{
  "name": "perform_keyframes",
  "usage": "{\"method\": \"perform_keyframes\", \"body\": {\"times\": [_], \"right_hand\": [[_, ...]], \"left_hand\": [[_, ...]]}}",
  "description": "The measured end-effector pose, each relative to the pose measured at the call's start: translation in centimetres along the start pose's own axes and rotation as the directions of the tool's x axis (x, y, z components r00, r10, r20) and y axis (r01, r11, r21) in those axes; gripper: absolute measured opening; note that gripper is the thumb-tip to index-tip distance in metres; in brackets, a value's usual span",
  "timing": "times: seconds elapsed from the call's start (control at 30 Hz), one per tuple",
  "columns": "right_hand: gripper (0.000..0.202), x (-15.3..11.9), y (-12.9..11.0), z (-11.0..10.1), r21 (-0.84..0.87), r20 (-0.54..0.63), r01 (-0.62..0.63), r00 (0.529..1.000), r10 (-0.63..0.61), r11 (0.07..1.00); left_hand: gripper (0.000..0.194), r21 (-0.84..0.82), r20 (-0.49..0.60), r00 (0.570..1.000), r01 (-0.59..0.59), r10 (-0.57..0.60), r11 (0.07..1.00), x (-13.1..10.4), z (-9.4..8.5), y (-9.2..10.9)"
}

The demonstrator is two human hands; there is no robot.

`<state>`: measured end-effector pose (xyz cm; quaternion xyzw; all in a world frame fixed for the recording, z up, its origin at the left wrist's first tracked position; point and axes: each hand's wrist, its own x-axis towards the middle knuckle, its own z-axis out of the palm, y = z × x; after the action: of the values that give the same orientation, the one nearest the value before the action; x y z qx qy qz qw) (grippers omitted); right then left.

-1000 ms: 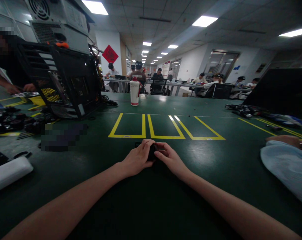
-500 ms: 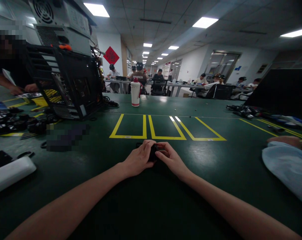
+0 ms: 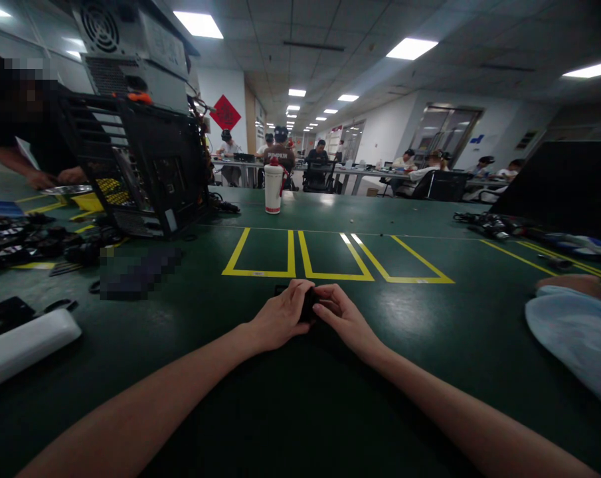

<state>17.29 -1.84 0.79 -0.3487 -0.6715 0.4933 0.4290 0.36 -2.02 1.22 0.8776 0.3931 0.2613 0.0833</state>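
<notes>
A small black object (image 3: 309, 305) is between my two hands, low over the green table (image 3: 404, 372); its kind is too dark and covered to make out. My left hand (image 3: 284, 315) is closed around its left side, thumb below and fingers over the top. From the right, my right hand (image 3: 344, 317) closes on it with bent fingers and thumb. A dark edge shows past the left fingers, perhaps part of the same object. Yellow tape outlines (image 3: 337, 275) lie on the table just beyond the hands.
A white cup (image 3: 273, 189) stands farther back. At left are an opened computer case (image 3: 145, 166), black parts (image 3: 11, 239), and a long white object (image 3: 28, 348). A co-worker's light blue sleeve (image 3: 569, 332) rests at right, near cables (image 3: 489, 224). Another person works behind the case.
The view has shifted slightly, so the scene sits a little farther right. Both hands keep nearly the same pose around the black object.
</notes>
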Motion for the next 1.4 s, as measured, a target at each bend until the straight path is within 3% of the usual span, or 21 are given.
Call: {"method": "perform_keyframes", "body": {"times": [0.13,0.23,0.47,0.57,0.67,0.8,1.07,1.2,1.4], "right_hand": [[0.030,0.04,-0.03,-0.18,-0.002,0.049,-0.055,0.997,0.055,0.998],[0.032,-0.15,-0.13,-0.22,0.027,0.102,-0.016,0.995,0.013,0.999],[0.021,-0.25,-0.18,0.01,0.020,0.027,-0.003,1.000,0.002,1.000],[0.028,-0.10,-0.15,-0.08,0.002,0.015,-0.031,0.999,0.031,1.000],[0.031,-0.05,-0.08,-0.28,0.008,0.044,-0.067,0.997,0.067,0.998],[0.033,-0.15,0.03,-0.28,0.072,0.094,-0.027,0.995,0.020,0.997],[0.021,0.07,0.01,0.03,0.037,-0.008,-0.026,1.000,0.027,0.999],[0.027,0.16,-0.09,-0.19,0.044,0.033,-0.081,0.996,0.080,0.996],[0.031,-0.06,0.21,-0.15,0.102,0.099,0.003,0.995,-0.013,0.995]], "left_hand": [[0.067,-0.011,0.012,1.000,0.006,-0.006,1.000,-0.11,-0.13,0.07],[0.069,-0.017,0.013,1.000,0.008,-0.008,1.000,-0.15,-0.16,0.03],[0.065,-0.023,0.009,1.000,0.010,-0.010,1.000,-0.06,-0.14,0.00],[0.063,-0.031,0.015,1.000,0.011,-0.011,0.999,-0.07,-0.26,0.08],[0.064,-0.035,0.021,1.000,0.016,-0.015,0.999,-0.13,-0.39,0.14],[0.067,-0.033,0.035,0.999,0.018,-0.017,0.999,-0.18,-0.36,0.10],[0.063,-0.031,0.003,1.000,0.001,-0.001,1.000,0.03,-0.04,0.00],[0.064,-0.024,0.013,1.000,0.011,-0.011,1.000,0.02,-0.14,-0.02],[0.068,-0.041,0.027,0.999,0.022,-0.021,0.999,-0.08,-0.21,-0.10]]}}
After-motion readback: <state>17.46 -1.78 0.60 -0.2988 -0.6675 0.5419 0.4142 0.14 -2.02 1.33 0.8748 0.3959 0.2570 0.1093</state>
